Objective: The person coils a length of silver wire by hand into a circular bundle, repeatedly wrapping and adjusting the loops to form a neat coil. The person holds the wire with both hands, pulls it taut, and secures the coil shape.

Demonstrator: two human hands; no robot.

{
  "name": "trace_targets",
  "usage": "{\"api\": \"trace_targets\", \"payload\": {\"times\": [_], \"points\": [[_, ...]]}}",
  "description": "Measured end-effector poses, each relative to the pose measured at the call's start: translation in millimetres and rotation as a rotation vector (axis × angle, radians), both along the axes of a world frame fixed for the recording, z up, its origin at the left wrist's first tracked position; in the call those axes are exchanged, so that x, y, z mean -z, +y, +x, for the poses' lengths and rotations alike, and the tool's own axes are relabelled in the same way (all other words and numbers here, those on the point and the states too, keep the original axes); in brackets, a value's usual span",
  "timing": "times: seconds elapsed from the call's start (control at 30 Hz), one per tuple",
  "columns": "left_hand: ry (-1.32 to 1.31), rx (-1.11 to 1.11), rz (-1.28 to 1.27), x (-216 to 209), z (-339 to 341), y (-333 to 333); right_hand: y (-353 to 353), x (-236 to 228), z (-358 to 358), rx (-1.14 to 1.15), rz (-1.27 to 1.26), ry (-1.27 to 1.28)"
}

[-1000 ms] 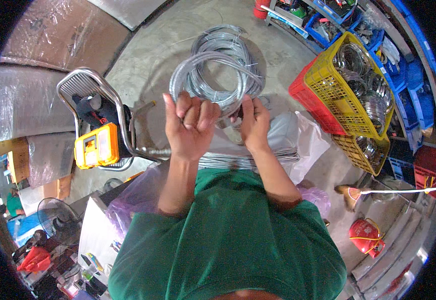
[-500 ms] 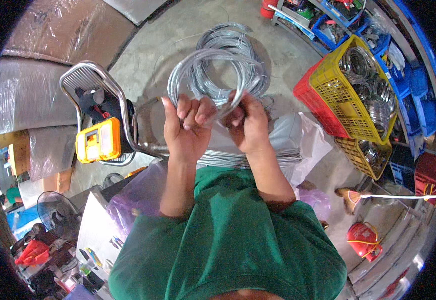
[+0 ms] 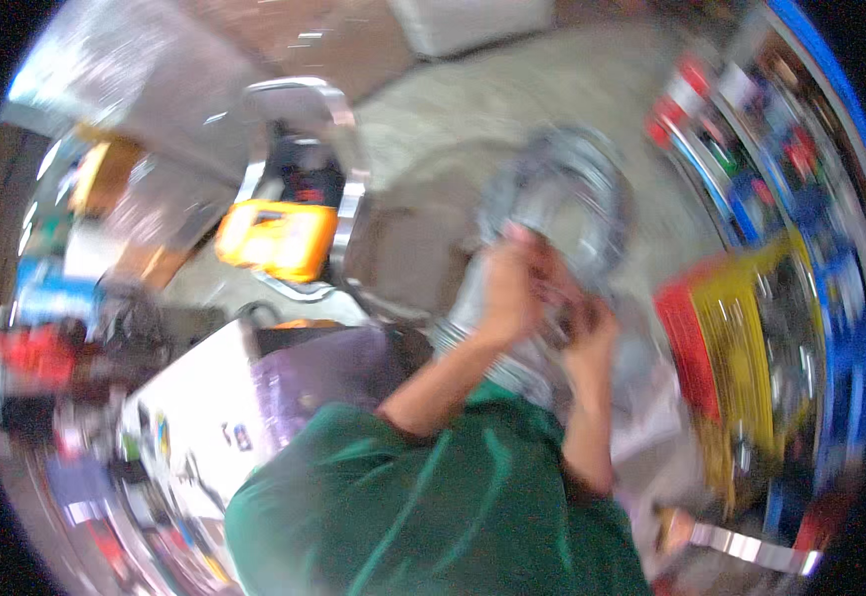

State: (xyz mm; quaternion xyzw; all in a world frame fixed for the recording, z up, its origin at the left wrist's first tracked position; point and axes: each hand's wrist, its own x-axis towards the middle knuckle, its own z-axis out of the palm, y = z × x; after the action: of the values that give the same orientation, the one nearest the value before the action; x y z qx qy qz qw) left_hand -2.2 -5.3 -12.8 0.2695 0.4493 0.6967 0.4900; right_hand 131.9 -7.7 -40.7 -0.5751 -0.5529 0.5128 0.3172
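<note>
Motion blur smears this frame. My left hand [image 3: 514,290] and my right hand [image 3: 586,328] are close together in front of my body, fingers curled in at the near edge of a grey metal wire coil [image 3: 487,214]. That coil runs together in the blur with the stack of wire coils [image 3: 607,199] on the floor behind, so its outline is hard to separate. Both hands appear closed on it, though fingertip detail is lost. Straight-looking wire strands [image 3: 512,377] lie across my lap below the wrists.
At left are a metal-framed chair [image 3: 353,189] with an orange case [image 3: 279,238] on it, and a white table [image 3: 199,407]. Yellow and red crates [image 3: 741,338] stand at right, beside shelves of blue bins [image 3: 845,368]. Wrapped boxes [image 3: 155,89] line the far left.
My view has swung left, so the scene sits further right and is blurred. My hands have drawn closer together, and the raised loop of the coil no longer stands out from the stack.
</note>
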Motion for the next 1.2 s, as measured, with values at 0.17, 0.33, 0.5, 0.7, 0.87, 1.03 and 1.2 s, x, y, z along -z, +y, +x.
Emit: {"api": "trace_targets", "payload": {"times": [0.17, 0.33, 0.5, 0.7, 0.87, 1.03, 1.2], "points": [[0.41, 0.061, 0.032, 14, 14, 4, 2, -17, 8, -0.095, 0.765, -0.161], [0.137, 0.143, -0.105, 32, 19, -1, 4, -7, 9, -0.196, 0.616, -0.136], [0.274, 0.027, -0.124, 40, 19, -2, -3, 11, 4, -0.14, 0.648, -0.078], [0.6, 0.04, -0.174, 49, 15, -3, -10, 0, 7, -0.035, 0.7, -0.085], [1.038, 0.2, -0.145, 72, 2, -14, -12, -26, 18, -0.032, 0.708, -0.07], [0.606, 0.238, -0.069, 79, 6, -23, -14, -33, 20, -0.221, 0.635, 0.05], [0.209, 0.434, -0.125, 49, 25, -37, -11, -28, 27, -0.146, 0.446, 0.205]]}}
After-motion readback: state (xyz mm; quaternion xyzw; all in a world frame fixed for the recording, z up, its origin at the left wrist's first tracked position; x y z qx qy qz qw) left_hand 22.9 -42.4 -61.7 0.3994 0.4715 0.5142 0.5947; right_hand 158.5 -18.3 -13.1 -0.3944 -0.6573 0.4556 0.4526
